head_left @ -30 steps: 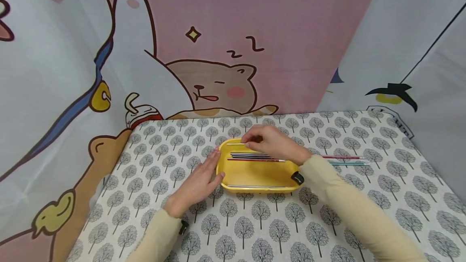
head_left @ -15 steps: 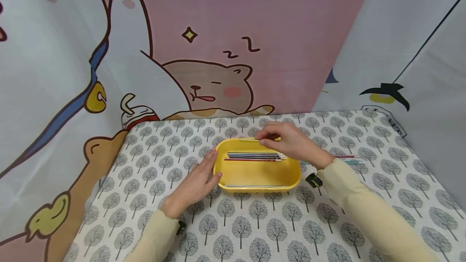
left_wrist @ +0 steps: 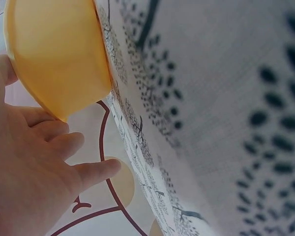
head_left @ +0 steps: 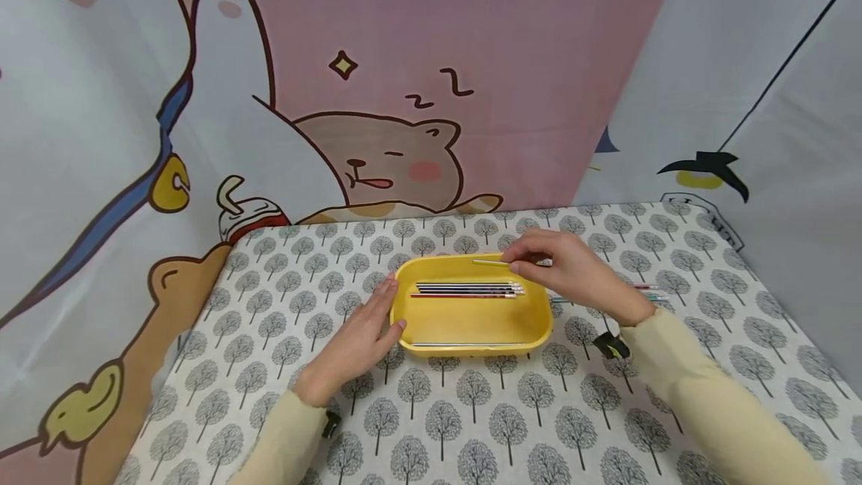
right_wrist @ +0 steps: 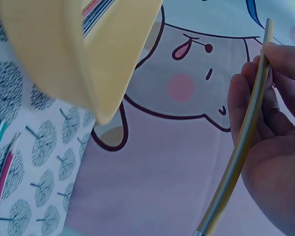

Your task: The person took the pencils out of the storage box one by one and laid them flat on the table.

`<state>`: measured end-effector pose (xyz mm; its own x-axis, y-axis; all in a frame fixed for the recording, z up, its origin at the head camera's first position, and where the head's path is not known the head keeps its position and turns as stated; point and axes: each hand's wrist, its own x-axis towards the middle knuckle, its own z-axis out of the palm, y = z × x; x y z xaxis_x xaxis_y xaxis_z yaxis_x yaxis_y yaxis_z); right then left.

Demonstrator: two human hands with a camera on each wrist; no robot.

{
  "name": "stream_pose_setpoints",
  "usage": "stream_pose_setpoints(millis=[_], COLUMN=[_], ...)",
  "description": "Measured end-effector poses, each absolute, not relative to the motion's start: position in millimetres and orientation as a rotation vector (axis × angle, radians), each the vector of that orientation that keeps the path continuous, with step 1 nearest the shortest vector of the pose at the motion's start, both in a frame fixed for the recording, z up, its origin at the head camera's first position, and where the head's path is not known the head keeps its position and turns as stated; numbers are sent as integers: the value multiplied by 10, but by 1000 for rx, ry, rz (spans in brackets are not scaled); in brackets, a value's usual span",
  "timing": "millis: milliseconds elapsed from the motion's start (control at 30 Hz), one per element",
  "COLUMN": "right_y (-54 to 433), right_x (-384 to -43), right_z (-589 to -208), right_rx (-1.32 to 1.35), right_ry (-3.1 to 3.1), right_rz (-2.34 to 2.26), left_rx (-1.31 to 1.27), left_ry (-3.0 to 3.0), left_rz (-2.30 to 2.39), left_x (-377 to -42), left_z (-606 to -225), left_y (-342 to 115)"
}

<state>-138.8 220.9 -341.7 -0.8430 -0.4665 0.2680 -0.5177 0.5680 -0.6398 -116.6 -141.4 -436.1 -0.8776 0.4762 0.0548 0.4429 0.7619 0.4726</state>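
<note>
A yellow plastic tray [head_left: 471, 320] sits on the tablecloth in the head view. My left hand [head_left: 357, 343] rests against its left end, fingers extended along the rim, as the left wrist view shows beside the tray wall [left_wrist: 59, 49]. Over the tray's back right corner, my right hand [head_left: 572, 272] pinches a yellow striped pencil [right_wrist: 238, 157] between thumb and fingers. Its free end points left in the head view. Inside the tray lie several dark pencils with a red pencil [head_left: 465, 296] in front of them. One thin pale pencil [head_left: 465, 344] runs along the front wall.
Right of the tray, a teal pencil [head_left: 660, 298] and a red pencil [head_left: 646, 287] lie on the tree-print tablecloth [head_left: 505, 425], partly behind my right hand. A cartoon-print curtain [head_left: 525, 81] hangs behind the table.
My right hand has moved right along the tray's back side with the pencil pinched, uncovering the eraser ends of the pencils inside. The left hand stays on the tray's left end.
</note>
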Motion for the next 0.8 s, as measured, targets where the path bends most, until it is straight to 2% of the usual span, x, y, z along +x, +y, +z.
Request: stream_pose_setpoints(millis=[800], right_y=[2833], right_x=[-1124], right_z=[-3631], right_rx=[710], right_ry=[-2742], right_rz=[993], left_rx=[748], left_ry=[2875], left_rz=[759], left_x=[-1181], left_z=[-4374], left_y=[-1434])
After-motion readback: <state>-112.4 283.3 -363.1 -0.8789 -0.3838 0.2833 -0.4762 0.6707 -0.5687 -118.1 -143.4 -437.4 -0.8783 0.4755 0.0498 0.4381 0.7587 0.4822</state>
